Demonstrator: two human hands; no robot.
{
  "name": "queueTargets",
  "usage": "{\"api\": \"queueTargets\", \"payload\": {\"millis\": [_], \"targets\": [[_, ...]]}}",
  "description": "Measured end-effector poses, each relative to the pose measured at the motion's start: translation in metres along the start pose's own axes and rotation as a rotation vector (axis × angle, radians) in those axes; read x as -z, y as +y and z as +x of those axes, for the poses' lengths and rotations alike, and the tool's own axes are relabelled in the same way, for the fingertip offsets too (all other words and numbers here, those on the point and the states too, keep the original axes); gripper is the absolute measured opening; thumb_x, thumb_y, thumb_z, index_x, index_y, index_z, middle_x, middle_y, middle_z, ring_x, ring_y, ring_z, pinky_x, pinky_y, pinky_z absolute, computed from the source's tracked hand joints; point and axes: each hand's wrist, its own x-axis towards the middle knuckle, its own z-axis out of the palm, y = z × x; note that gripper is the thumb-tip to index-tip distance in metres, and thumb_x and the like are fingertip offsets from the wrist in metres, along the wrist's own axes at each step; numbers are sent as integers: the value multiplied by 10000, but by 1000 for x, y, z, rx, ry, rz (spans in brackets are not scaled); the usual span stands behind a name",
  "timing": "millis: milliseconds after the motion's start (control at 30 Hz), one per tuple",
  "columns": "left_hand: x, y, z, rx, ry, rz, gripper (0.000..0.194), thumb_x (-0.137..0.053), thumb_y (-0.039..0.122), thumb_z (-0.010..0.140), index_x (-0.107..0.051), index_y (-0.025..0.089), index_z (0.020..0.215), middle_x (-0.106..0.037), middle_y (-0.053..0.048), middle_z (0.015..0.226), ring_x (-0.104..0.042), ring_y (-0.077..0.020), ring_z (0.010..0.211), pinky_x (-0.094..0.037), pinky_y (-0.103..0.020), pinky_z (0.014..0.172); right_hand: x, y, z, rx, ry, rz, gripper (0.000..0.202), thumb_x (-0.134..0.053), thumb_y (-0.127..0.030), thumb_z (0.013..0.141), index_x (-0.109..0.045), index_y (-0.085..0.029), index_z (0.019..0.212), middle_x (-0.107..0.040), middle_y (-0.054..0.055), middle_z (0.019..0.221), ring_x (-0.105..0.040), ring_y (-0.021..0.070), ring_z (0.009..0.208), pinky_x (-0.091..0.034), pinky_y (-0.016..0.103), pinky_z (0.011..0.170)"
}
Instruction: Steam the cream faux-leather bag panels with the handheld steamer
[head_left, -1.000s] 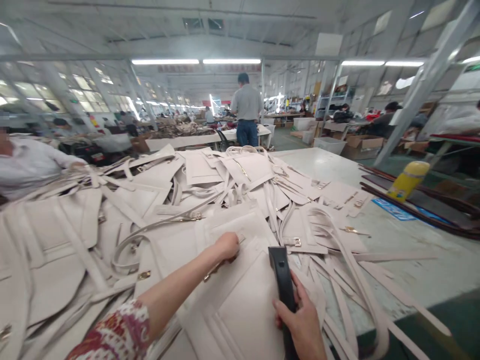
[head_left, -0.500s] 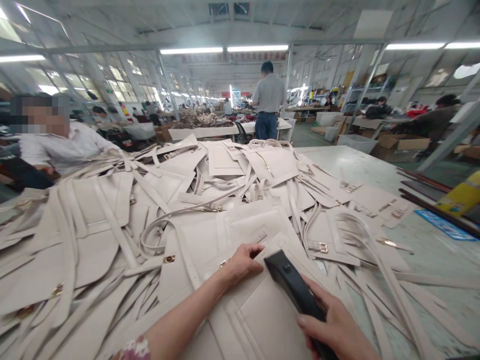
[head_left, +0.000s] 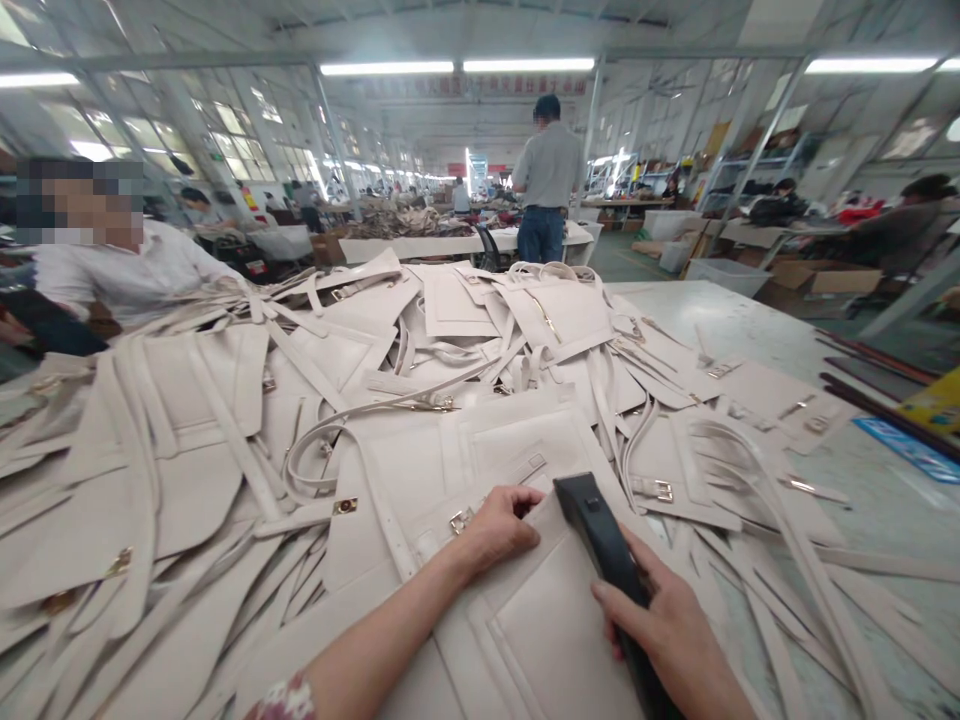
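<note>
While your right hand [head_left: 664, 605] holds the black handheld tool [head_left: 609, 560], your left hand [head_left: 495, 530] is at the upper left corner of the top beige panel [head_left: 559, 625]. The right grip is closed around the tool's body, thumb on its left side and fingers on its right, and the tool slants so its blunt head lies up and to the left, just beside that corner. The left grip is curled, with thumb and forefinger near each other at the panel's edge; you cannot tell whether they pinch it.

The top panel lies in front of you, over a larger beige piece [head_left: 517, 430] that shows beyond it. Just left of your left hand is a gold buckle [head_left: 461, 520]. A heap of beige bag pieces [head_left: 199, 420], with straps and gold fittings, spreads to the left, ahead and to the right across the pale surface [head_left: 694, 305]. A loose strap [head_left: 772, 480] arches to the right of your tool.

Near the right edge, a blue sheet [head_left: 907, 447] lies by dark strips [head_left: 885, 405] and a partly cut-off yellow object [head_left: 934, 400]. A person in a white shirt [head_left: 142, 270] is at the heap's far left, and a person in a grey shirt [head_left: 551, 165] stands beyond it.
</note>
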Motion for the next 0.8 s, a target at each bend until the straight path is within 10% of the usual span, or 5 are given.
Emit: {"api": "queueTargets", "payload": {"millis": [633,800], "targets": [[4,-2,6,112,14,-173,356,-606,169,572,-634,116,922,-633,-29,771,-549,-118,633,-410,-201,575,7,43,3,-56,133,78,777,-675,-414,604,-319,-238,1272,-592,-44,614,-508,153,464,-430,262,451],[0,-2,15,98,114,166,265,-517,288,687,-615,95,840,-586,-12,681,-494,-86,546,-379,-180,514,8,46,2,-84,165,61,823,-673,-424,598,-285,-229,1297,-635,-1,758,-538,151,496,-469,251,484]]}}
